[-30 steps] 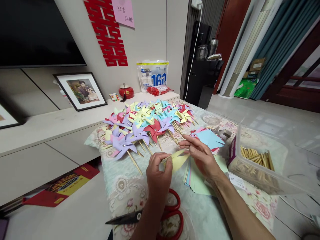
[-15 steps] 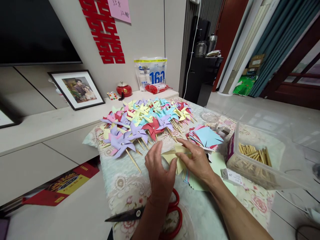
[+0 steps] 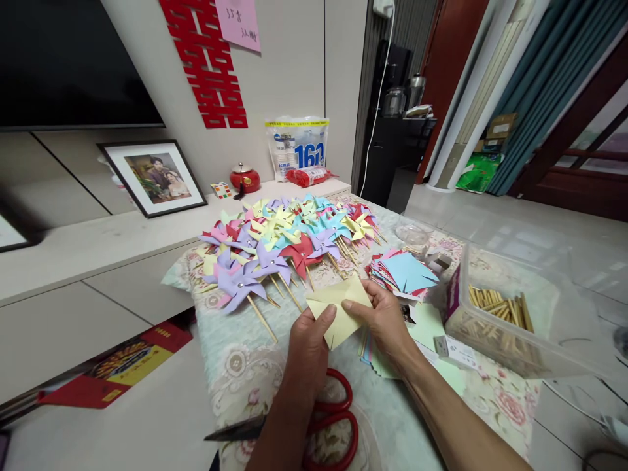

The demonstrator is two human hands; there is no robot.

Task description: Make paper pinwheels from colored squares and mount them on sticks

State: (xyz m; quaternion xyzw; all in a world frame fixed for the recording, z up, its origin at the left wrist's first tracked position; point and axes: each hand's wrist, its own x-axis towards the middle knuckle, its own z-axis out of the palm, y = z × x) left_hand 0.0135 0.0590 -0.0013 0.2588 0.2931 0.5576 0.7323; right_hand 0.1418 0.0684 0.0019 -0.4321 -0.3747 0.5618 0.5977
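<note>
Both my hands hold one pale yellow paper square [image 3: 337, 309] above the table, its cut flaps partly folded. My left hand [image 3: 308, 343] pinches its lower left edge; my right hand [image 3: 383, 316] grips its right side with the thumb on top. Beyond it lies a spread of finished paper pinwheels [image 3: 287, 242] on wooden sticks, in purple, red, yellow, blue and pink. A stack of cut coloured squares [image 3: 406, 272] topped by a blue one sits just right of my hands. More pastel sheets [image 3: 392, 353] lie under my right wrist.
Red-handled scissors [image 3: 324, 422] lie near my left forearm. A clear plastic box of wooden sticks [image 3: 500, 313] stands at the right. A small clear dish [image 3: 413, 233] is behind the stack. The floral tablecloth [image 3: 245, 366] covers the table; a low cabinet with a framed photo [image 3: 152, 175] is at the left.
The yellow square has been lifted and turned flat toward me. My left hand shifted from pressing on top of it to pinching its lower edge; my right hand now holds its side.
</note>
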